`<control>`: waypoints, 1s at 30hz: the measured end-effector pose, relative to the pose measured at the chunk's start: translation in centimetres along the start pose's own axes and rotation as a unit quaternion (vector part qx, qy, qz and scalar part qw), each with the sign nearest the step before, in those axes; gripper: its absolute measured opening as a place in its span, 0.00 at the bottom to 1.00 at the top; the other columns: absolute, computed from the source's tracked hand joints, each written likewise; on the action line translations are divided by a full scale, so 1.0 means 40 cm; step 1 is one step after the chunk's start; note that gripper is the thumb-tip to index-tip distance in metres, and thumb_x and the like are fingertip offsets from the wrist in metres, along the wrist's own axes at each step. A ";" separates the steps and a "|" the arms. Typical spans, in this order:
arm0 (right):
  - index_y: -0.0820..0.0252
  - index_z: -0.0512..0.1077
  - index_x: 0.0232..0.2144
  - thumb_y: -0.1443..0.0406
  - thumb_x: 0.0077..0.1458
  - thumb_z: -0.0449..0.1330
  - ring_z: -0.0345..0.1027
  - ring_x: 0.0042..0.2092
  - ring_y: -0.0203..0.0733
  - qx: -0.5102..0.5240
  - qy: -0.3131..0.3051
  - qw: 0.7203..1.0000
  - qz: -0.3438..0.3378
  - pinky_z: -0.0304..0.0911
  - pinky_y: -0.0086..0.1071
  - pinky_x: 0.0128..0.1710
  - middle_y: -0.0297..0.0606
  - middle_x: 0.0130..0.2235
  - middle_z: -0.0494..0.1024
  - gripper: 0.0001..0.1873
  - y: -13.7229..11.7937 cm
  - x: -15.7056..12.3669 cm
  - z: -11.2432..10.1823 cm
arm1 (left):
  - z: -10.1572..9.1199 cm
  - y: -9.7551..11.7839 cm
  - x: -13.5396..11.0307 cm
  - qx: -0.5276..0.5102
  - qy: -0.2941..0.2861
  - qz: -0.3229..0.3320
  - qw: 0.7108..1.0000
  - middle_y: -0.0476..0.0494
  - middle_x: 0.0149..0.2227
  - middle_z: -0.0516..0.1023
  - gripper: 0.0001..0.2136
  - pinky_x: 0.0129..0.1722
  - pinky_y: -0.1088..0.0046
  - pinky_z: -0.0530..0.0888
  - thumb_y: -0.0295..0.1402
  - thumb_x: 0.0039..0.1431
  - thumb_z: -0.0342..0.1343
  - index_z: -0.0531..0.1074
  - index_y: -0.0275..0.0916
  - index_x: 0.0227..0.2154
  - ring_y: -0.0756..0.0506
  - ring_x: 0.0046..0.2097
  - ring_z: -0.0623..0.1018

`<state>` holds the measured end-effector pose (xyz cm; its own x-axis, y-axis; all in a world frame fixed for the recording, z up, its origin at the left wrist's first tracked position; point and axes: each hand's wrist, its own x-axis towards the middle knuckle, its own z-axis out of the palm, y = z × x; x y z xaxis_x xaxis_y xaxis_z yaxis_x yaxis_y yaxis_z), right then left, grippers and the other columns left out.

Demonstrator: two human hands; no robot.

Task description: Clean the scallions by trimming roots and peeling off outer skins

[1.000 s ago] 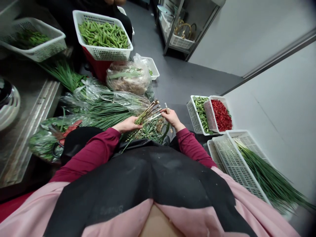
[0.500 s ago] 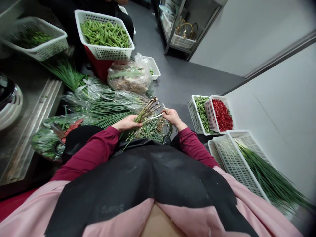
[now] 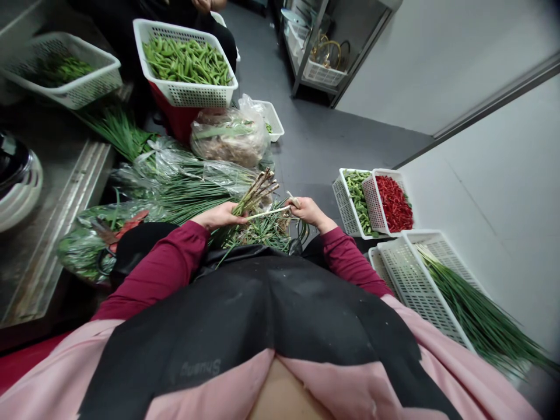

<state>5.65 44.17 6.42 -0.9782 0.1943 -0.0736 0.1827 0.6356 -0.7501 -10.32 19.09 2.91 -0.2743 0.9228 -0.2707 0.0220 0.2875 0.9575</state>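
My left hand (image 3: 223,216) is closed round a bunch of scallions (image 3: 258,189), their brownish root ends pointing up and away from me. One pale, peeled scallion stalk (image 3: 269,212) stretches from that bunch across to my right hand (image 3: 307,210). The fingers of my right hand pinch its white end, and another white stalk end pokes out above them. Below both hands lies a heap of green trimmings (image 3: 262,231). Just beyond my left hand, long green scallions (image 3: 192,195) lie partly under clear plastic. What my palms hold is partly hidden.
Baskets of green peppers (image 3: 188,61) and red chillies (image 3: 394,203) stand ahead and to the right. A basket (image 3: 431,236) with cleaned scallions (image 3: 472,303) is at my right. A plastic bag (image 3: 231,137) sits ahead; scissors (image 3: 105,233) lie left. Another person's hand (image 3: 202,6) shows at the top.
My left hand has shifted slightly left with its bunch, and my right hand slightly right. The pale stalk between them shows more clearly. The other person's hand has come further into view.
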 end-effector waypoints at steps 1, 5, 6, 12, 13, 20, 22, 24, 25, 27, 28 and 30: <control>0.63 0.77 0.30 0.73 0.45 0.54 0.57 0.25 0.30 0.004 -0.004 1.000 -0.002 0.53 0.24 0.29 0.29 0.23 0.71 0.12 0.005 -0.003 -0.006 | -0.004 -0.001 -0.003 0.003 -0.006 0.000 1.000 0.52 0.22 0.69 0.14 0.26 0.75 0.62 0.39 0.41 0.65 0.71 0.34 0.26 0.53 0.24 0.65; 0.63 0.76 0.28 0.73 0.44 0.54 0.54 0.23 0.28 0.056 0.048 0.997 0.039 0.52 0.23 0.25 0.30 0.22 0.70 0.11 0.052 -0.020 -0.055 | -0.030 -0.001 -0.023 0.012 -0.009 -0.014 1.000 0.52 0.21 0.69 0.15 0.25 0.76 0.61 0.40 0.39 0.65 0.71 0.34 0.25 0.52 0.24 0.64; 0.64 0.75 0.28 0.72 0.45 0.54 0.53 0.22 0.28 0.079 0.063 0.993 0.060 0.51 0.23 0.24 0.30 0.22 0.70 0.10 0.065 -0.024 -0.066 | -0.036 0.000 -0.027 0.009 -0.002 -0.019 1.000 0.52 0.21 0.68 0.16 0.24 0.76 0.60 0.40 0.38 0.66 0.70 0.35 0.25 0.53 0.23 0.64; 0.64 0.71 0.50 0.64 0.48 0.59 0.53 0.18 0.27 0.175 -0.024 0.976 0.129 0.49 0.22 0.19 0.29 0.20 0.72 0.25 0.113 -0.017 0.012 | -0.038 -0.008 -0.021 -0.025 0.015 -0.037 0.999 0.53 0.20 0.66 0.17 0.22 0.76 0.59 0.42 0.38 0.66 0.70 0.35 0.25 0.54 0.22 0.62; 0.64 0.71 0.51 0.64 0.48 0.59 0.54 0.17 0.28 0.174 -0.020 0.976 0.132 0.50 0.22 0.19 0.27 0.18 0.69 0.25 0.117 -0.012 0.043 | -0.035 -0.013 -0.016 -0.026 0.016 -0.036 0.999 0.53 0.20 0.67 0.17 0.22 0.76 0.59 0.42 0.39 0.66 0.70 0.35 0.25 0.53 0.22 0.62; 0.66 0.75 0.42 0.60 0.51 0.57 0.48 0.18 0.26 0.252 0.046 0.954 0.152 0.47 0.22 0.18 0.26 0.18 0.64 0.19 0.056 0.001 0.142 | 0.006 -0.028 0.013 -0.051 0.022 -0.038 0.998 0.51 0.22 0.69 0.16 0.23 0.76 0.60 0.41 0.39 0.66 0.71 0.34 0.26 0.53 0.23 0.64; 0.65 0.74 0.44 0.54 0.51 0.58 0.44 0.18 0.26 0.305 0.042 0.941 0.137 0.43 0.23 0.17 0.25 0.17 0.60 0.23 0.014 0.005 0.136 | 0.026 -0.019 0.019 -0.048 0.010 -0.042 0.998 0.52 0.21 0.68 0.17 0.23 0.76 0.59 0.41 0.39 0.67 0.70 0.34 0.26 0.53 0.23 0.63; 0.65 0.74 0.43 0.51 0.51 0.58 0.40 0.17 0.26 0.352 0.029 0.926 0.132 0.40 0.24 0.16 0.23 0.17 0.54 0.25 -0.023 0.010 0.132 | 0.045 -0.011 0.025 -0.041 -0.006 -0.039 0.998 0.53 0.20 0.67 0.16 0.23 0.76 0.59 0.41 0.39 0.67 0.70 0.34 0.25 0.54 0.22 0.62; 0.65 0.74 0.42 0.49 0.51 0.58 0.38 0.17 0.26 0.369 0.021 0.919 0.134 0.38 0.24 0.16 0.23 0.16 0.52 0.26 -0.037 0.012 0.131 | 0.051 -0.009 0.029 -0.039 -0.010 -0.036 0.999 0.53 0.20 0.66 0.16 0.22 0.76 0.58 0.41 0.39 0.66 0.70 0.34 0.25 0.54 0.22 0.62; 0.64 0.74 0.38 0.47 0.50 0.58 0.36 0.16 0.26 0.390 0.015 0.910 0.141 0.37 0.24 0.15 0.22 0.16 0.49 0.26 -0.049 0.014 0.131 | 0.056 -0.009 0.036 -0.038 -0.001 -0.034 0.999 0.53 0.20 0.66 0.17 0.22 0.76 0.58 0.42 0.40 0.66 0.71 0.33 0.27 0.54 0.22 0.62; 0.64 0.73 0.36 0.46 0.50 0.58 0.36 0.16 0.26 0.393 0.019 0.908 0.144 0.37 0.24 0.15 0.22 0.16 0.48 0.26 -0.048 0.014 0.132 | 0.055 -0.011 0.040 -0.033 0.012 -0.034 0.999 0.53 0.20 0.67 0.17 0.23 0.76 0.58 0.42 0.41 0.65 0.72 0.33 0.29 0.54 0.22 0.62; 0.63 0.73 0.33 0.45 0.51 0.57 0.39 0.17 0.26 0.382 0.054 0.911 0.149 0.38 0.24 0.15 0.23 0.16 0.48 0.25 -0.034 0.014 0.131 | 0.048 -0.015 0.044 -0.010 0.056 -0.031 0.998 0.52 0.21 0.68 0.18 0.23 0.76 0.59 0.42 0.40 0.65 0.74 0.33 0.31 0.53 0.23 0.62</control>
<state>4.33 39.48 3.95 -0.8734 0.3718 -0.3145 0.2759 -0.1543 -0.9487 -8.97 21.05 1.65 -0.3795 0.8690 -0.3176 -0.0164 0.3369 0.9414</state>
